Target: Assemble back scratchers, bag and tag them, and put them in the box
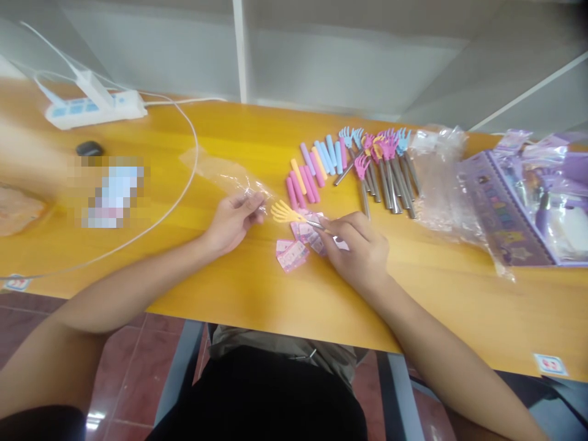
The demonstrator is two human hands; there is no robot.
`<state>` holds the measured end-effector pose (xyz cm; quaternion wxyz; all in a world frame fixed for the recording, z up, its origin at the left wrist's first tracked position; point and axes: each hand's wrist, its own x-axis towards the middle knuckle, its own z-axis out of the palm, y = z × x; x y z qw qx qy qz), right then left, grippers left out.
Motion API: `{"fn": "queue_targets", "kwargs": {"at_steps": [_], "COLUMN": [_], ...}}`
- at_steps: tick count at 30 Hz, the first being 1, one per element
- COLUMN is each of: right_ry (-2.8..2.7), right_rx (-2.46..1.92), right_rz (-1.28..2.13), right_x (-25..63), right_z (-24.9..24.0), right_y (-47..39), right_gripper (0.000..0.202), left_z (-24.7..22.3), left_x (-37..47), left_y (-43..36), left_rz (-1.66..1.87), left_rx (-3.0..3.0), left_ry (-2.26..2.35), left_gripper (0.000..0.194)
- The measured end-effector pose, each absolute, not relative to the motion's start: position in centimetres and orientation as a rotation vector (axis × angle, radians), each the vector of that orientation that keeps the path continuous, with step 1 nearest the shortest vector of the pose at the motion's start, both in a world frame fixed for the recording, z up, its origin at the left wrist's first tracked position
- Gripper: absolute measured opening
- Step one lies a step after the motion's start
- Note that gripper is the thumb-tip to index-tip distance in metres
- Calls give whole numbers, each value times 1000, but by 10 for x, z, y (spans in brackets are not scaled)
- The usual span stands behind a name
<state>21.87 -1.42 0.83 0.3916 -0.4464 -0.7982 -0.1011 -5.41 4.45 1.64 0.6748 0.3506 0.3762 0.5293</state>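
My left hand pinches the open end of a clear plastic bag, which stretches away to the upper left. In my right hand is a back scratcher with a yellow hand-shaped head and a metal shaft. Its yellow fingers point at the bag, close to my left fingertips; whether they touch the plastic I cannot tell. Small pink printed cards lie on the table beneath the scratcher, partly covered by my right hand. Behind them are coloured handle tubes in pink, yellow, blue and purple.
Several back scratchers with metal shafts lie at the back right. Beside them are clear bags and a purple box of packaged items. A power strip, a white cable, a black object and a pixelated item are leftward.
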Motion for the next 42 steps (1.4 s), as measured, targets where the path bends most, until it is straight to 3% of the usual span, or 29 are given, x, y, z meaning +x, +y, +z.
{"fn": "queue_targets", "kwargs": {"at_steps": [16, 23, 27, 33, 42], "right_ry": [-2032, -2008, -1958, -1953, -1462], "right_rx": [-1124, -1343, -1316, -1269, -1004], "right_rz": [-124, 268, 497, 737, 1215], "right_x": [203, 216, 214, 195, 203], "right_z": [1, 15, 16, 14, 13], "right_y": [-14, -10, -11, -22, -12], "right_gripper": [9, 41, 55, 54, 32], "left_z": [5, 16, 12, -4, 14], "left_x": [-55, -56, -53, -56, -49], "left_y": [28, 40, 37, 25, 44], "left_rz": [994, 1341, 1303, 1043, 1269], "left_rx": [1227, 956, 974, 1170, 831], "left_ry": [863, 869, 821, 886, 796], "left_gripper": [40, 46, 40, 37, 39]}}
